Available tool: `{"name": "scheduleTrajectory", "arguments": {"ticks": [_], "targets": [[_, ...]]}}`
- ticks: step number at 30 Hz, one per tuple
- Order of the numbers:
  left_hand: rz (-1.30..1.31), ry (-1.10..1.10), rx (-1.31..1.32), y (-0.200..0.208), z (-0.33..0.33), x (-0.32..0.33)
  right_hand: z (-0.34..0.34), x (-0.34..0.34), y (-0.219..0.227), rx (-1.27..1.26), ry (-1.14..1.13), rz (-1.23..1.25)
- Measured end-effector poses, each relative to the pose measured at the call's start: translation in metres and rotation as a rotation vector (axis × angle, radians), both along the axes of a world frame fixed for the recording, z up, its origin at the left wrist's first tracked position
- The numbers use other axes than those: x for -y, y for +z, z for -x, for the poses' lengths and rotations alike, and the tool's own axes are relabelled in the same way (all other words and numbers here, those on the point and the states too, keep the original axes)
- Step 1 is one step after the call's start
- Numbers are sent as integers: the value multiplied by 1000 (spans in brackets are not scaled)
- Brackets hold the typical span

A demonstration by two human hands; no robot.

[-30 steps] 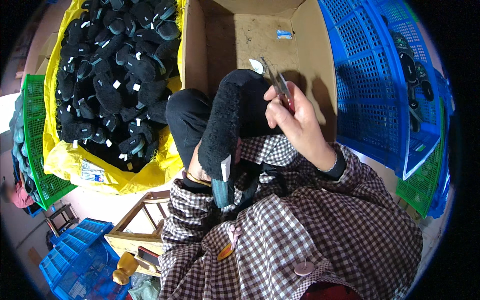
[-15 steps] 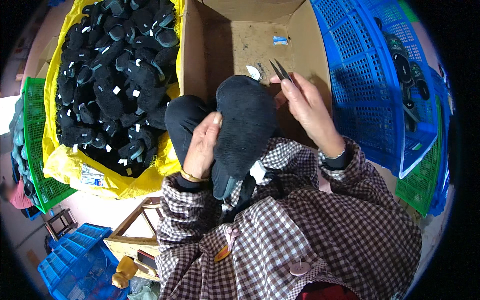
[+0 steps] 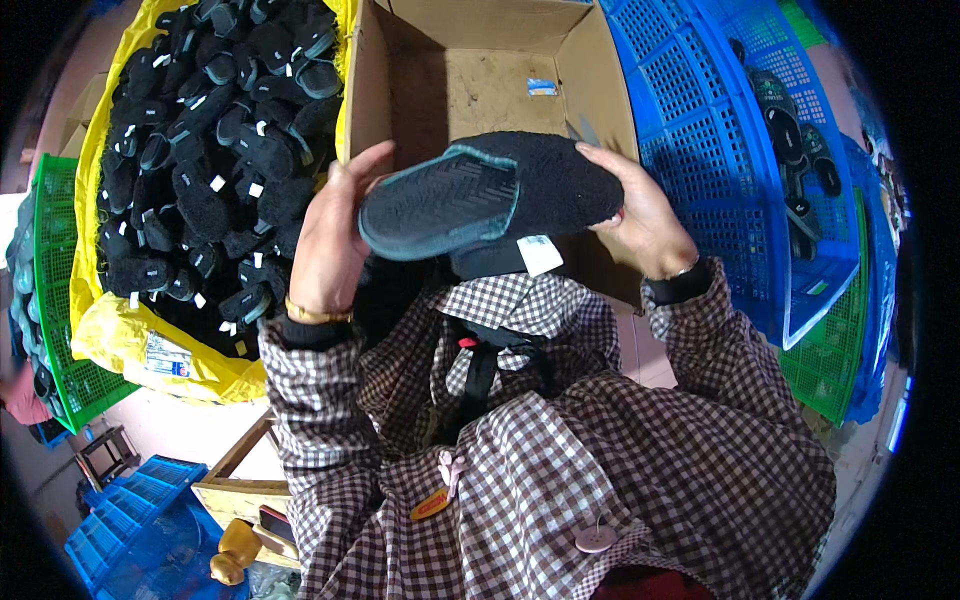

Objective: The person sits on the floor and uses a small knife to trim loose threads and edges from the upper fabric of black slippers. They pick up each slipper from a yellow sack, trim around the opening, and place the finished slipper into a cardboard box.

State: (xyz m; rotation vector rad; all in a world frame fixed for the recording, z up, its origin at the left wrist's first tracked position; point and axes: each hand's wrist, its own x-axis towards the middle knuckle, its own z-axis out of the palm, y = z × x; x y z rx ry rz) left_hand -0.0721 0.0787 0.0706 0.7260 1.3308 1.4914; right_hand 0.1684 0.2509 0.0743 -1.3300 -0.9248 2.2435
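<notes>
A black slipper (image 3: 440,205) with teal edging is held crosswise above my lap, its patterned sole facing up and a white tag (image 3: 540,255) hanging from it. My left hand (image 3: 333,235) grips the sole end at the left, with some fingers hidden behind it. At the fuzzy black end, my right hand (image 3: 648,220) pinches the slipper between thumb and fingers. A thin grey shape shows just beyond my right fingertips; whether it is the pointed metal tool seen before, I cannot make out.
A yellow sack (image 3: 150,335) full of black slippers (image 3: 215,150) stands at the left. Ahead is an open cardboard box (image 3: 490,90) with a small blue-white packet (image 3: 541,87) in it. Blue plastic crates (image 3: 715,190) line the right. A wooden stool (image 3: 240,495) sits lower left.
The slipper has turned from upright to crosswise, now showing its sole. My left hand has moved left and up to its end; my right hand has come onto the other end. The pointed tool no longer shows clearly.
</notes>
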Motion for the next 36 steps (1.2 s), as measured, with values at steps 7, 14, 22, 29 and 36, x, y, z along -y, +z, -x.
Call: {"name": "scheduleTrajectory", "arguments": {"ticks": [7, 14, 22, 29, 36], "targets": [[-133, 14, 345, -17, -46, 32, -3, 16, -23, -184, -53, 307], [-64, 164, 133, -21, -71, 18, -7, 40, -24, -147, -90, 233], [-34, 336, 237, -20, -61, 40, -39, 22, -45, -424, -128, 504], [64, 127, -1009, -14, -64, 41, -39, 23, -40, -293, -139, 260], [-5, 259, -328, -11, -75, 30, -32, 39, 6, 279, 163, -714]]}}
